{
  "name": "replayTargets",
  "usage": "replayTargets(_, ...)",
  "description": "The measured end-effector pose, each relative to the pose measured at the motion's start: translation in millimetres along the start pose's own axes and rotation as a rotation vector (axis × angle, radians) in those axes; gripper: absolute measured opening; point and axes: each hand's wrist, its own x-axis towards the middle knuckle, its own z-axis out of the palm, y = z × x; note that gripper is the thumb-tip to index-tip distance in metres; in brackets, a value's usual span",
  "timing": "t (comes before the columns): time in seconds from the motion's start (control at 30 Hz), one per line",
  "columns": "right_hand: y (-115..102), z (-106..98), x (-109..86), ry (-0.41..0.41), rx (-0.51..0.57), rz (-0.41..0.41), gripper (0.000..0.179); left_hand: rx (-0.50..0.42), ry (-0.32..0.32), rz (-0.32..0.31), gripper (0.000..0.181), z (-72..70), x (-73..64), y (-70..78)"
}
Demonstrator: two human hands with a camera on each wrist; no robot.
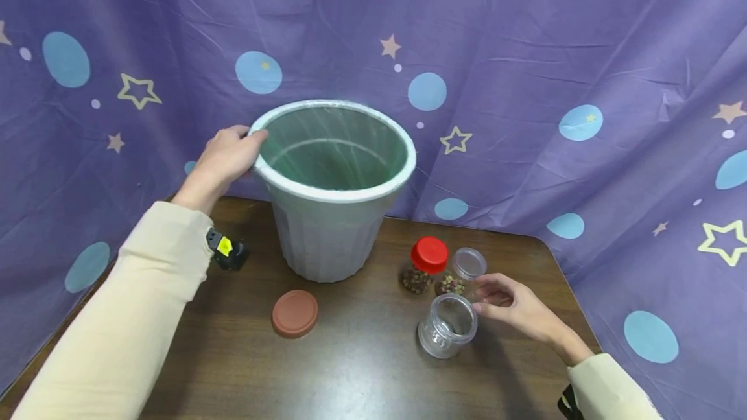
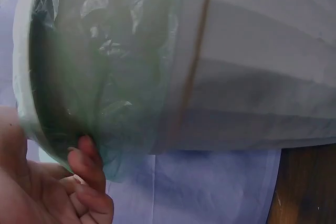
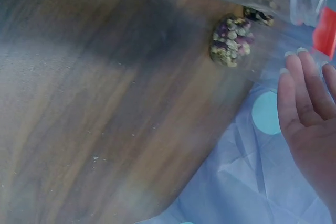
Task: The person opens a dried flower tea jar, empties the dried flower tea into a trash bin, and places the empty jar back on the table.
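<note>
My left hand [image 1: 230, 151] grips the left rim of a grey trash can [image 1: 327, 232], thumb over the inside edge and fingers outside. A thin green plastic bag [image 2: 131, 72] lines the can and folds over its rim. My right hand [image 1: 516, 310] has relaxed, slightly bent fingers and holds nothing. Its fingertips are right by an open clear jar [image 1: 438, 336] and a clear-lidded jar [image 1: 469, 266] with dried flower buds at the bottom. Behind these stands a red-lidded jar [image 1: 430, 256] with brownish dried pieces.
A round reddish-brown lid [image 1: 294, 314] lies flat on the brown wooden table [image 1: 350, 368], in front of the trash can. A purple curtain [image 1: 525, 50] with stars and blue spots hangs right behind the table and along its sides.
</note>
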Motion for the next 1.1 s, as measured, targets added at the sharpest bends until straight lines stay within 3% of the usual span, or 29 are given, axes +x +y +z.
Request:
replayTargets(0.2,-6.9,-5.4,6.4,0.044,-0.038,0.006,0.045,0.017,0.021,0.033,0.071,-1.3,0.2,-6.0)
replayTargets(0.43,-21.7,-14.1,17.2,0.068,-0.052,-0.045,0.043,0.035,0.051,0.043,0.075,-1.5,0.0,-12.7)
replayTargets(0.63,-32.2,-21.6,28.6,0.099,-0.051,-0.068,0.040,0.056,0.068,0.050,0.077,2.1,-7.8,-20.9)
replayTargets(1.1,-39.6,-34.0,42.8,0.121,-0.108,-0.051,0.038,0.057,0.076,0.085,0.082,3.2,-16.1,-34.4)
